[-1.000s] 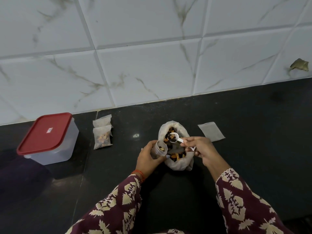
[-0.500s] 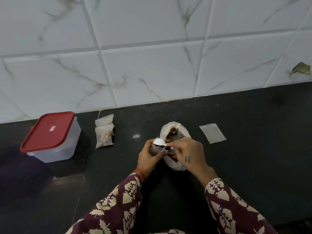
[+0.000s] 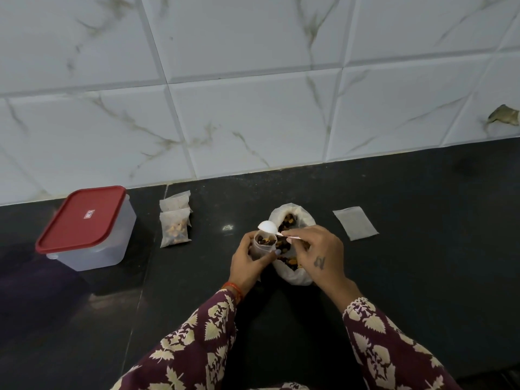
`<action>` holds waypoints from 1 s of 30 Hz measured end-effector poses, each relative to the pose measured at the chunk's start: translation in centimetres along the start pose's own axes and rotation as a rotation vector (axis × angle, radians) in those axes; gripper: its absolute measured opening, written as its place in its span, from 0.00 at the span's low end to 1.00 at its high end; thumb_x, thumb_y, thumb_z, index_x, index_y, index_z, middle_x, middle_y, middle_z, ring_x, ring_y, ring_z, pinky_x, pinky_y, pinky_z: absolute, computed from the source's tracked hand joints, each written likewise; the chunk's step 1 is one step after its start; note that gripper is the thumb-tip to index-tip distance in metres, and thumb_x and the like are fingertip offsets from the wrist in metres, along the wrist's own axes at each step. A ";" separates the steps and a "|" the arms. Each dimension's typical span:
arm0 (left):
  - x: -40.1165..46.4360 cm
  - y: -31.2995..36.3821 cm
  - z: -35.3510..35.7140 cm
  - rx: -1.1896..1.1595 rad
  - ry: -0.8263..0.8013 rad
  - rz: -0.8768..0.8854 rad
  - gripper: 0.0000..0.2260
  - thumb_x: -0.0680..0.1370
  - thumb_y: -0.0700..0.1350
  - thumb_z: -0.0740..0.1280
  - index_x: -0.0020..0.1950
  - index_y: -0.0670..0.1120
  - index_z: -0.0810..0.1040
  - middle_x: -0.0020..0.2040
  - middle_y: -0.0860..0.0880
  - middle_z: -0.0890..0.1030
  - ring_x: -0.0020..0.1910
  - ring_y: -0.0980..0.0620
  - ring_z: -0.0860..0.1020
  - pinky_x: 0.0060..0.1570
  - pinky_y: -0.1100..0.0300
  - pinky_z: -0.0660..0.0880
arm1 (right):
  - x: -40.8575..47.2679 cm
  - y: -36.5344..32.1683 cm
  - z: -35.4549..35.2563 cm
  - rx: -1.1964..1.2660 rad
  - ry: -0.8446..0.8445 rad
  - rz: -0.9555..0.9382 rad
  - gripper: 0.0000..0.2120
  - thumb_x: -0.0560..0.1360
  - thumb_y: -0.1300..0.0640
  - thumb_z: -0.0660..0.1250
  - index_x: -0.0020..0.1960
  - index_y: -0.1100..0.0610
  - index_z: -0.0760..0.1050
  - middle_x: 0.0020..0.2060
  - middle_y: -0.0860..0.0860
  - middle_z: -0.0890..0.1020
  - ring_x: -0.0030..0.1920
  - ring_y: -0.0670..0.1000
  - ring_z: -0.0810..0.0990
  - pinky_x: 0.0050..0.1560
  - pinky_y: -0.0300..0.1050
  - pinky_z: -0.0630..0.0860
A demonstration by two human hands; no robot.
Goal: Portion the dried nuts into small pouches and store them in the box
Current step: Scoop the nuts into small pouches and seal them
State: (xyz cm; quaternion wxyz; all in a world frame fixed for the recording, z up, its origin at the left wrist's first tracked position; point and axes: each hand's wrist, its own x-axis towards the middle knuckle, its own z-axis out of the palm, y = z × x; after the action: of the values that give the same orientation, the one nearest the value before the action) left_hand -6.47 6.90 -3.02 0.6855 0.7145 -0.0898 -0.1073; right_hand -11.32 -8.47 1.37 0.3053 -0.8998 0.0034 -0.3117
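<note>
A big white bag of mixed dried nuts (image 3: pixel 302 218) lies open on the dark counter at centre. My left hand (image 3: pixel 247 263) holds a small open pouch (image 3: pixel 263 244) upright just left of the bag; dark nuts show inside it. My right hand (image 3: pixel 318 254) pinches the handle of a white spoon (image 3: pixel 268 227), whose bowl is turned over above the pouch mouth. Two filled pouches (image 3: pixel 174 223) lie to the left. A clear box with a red lid (image 3: pixel 84 226), closed, stands at far left. One flat empty pouch (image 3: pixel 355 222) lies to the right of the bag.
A white marble-tiled wall (image 3: pixel 253 108) rises along the back of the counter (image 3: pixel 422 263). A small brown patch (image 3: pixel 503 115) sits on the wall at far right. My patterned maroon sleeves fill the bottom of the view.
The spoon went from scooping inside the big bag to the small pouch and tipped over above its mouth; more nuts now show inside the pouch. My left hand stayed in place.
</note>
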 end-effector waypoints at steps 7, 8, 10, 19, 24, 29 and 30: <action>-0.1 -0.1 -0.3 -0.017 -0.021 0.029 0.23 0.66 0.47 0.76 0.59 0.50 0.74 0.55 0.49 0.80 0.55 0.53 0.80 0.54 0.56 0.78 | 1.1 0.4 -1.4 0.544 -0.195 0.773 0.09 0.71 0.60 0.73 0.41 0.46 0.80 0.41 0.45 0.84 0.47 0.44 0.81 0.45 0.38 0.75; -0.2 -0.1 -0.4 -0.020 -0.028 0.030 0.24 0.65 0.48 0.76 0.59 0.50 0.74 0.56 0.49 0.80 0.55 0.53 0.80 0.55 0.55 0.78 | 0.9 0.6 -1.2 0.516 -0.218 0.807 0.09 0.71 0.60 0.73 0.41 0.46 0.80 0.42 0.46 0.84 0.48 0.45 0.81 0.45 0.38 0.74; -0.3 -0.3 -0.4 -0.014 -0.034 0.033 0.26 0.64 0.50 0.77 0.59 0.50 0.74 0.56 0.49 0.80 0.56 0.52 0.79 0.57 0.53 0.77 | 0.3 1.1 -0.9 0.426 -0.250 0.835 0.06 0.71 0.58 0.73 0.43 0.47 0.81 0.43 0.46 0.83 0.49 0.47 0.80 0.47 0.40 0.73; -0.6 -0.4 -0.6 -0.022 -0.040 0.033 0.28 0.61 0.52 0.77 0.59 0.51 0.74 0.54 0.50 0.81 0.55 0.52 0.80 0.54 0.55 0.77 | -0.8 1.1 0.0 -0.378 -0.348 0.433 0.14 0.74 0.44 0.66 0.59 0.45 0.78 0.55 0.46 0.78 0.54 0.48 0.72 0.48 0.42 0.73; -1.0 -0.1 -0.7 -0.001 -0.052 0.042 0.29 0.60 0.53 0.77 0.59 0.51 0.74 0.51 0.49 0.81 0.49 0.51 0.81 0.46 0.56 0.79 | -0.6 -1.0 0.6 0.173 -0.198 0.260 0.09 0.69 0.46 0.73 0.48 0.47 0.80 0.49 0.44 0.79 0.47 0.42 0.77 0.47 0.37 0.74; -1.3 0.4 -1.5 0.056 -0.098 0.031 0.30 0.60 0.51 0.76 0.60 0.52 0.73 0.52 0.50 0.81 0.50 0.53 0.80 0.45 0.62 0.77 | -0.6 -2.0 2.4 0.201 -0.377 0.280 0.05 0.68 0.53 0.75 0.42 0.52 0.81 0.42 0.44 0.81 0.41 0.41 0.80 0.46 0.36 0.77; -1.3 0.5 -1.8 0.043 -0.114 0.020 0.30 0.60 0.48 0.76 0.61 0.50 0.73 0.53 0.49 0.81 0.51 0.53 0.80 0.47 0.62 0.77 | -0.5 -2.0 2.5 0.213 -0.352 0.297 0.04 0.68 0.55 0.75 0.41 0.53 0.81 0.40 0.44 0.81 0.41 0.41 0.80 0.45 0.32 0.76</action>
State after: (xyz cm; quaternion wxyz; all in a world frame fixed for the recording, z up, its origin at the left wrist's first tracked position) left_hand -7.24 8.93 -2.40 0.6648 0.7208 -0.1384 -0.1390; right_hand -10.72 -5.34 0.65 0.4368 -0.8925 0.0497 -0.1007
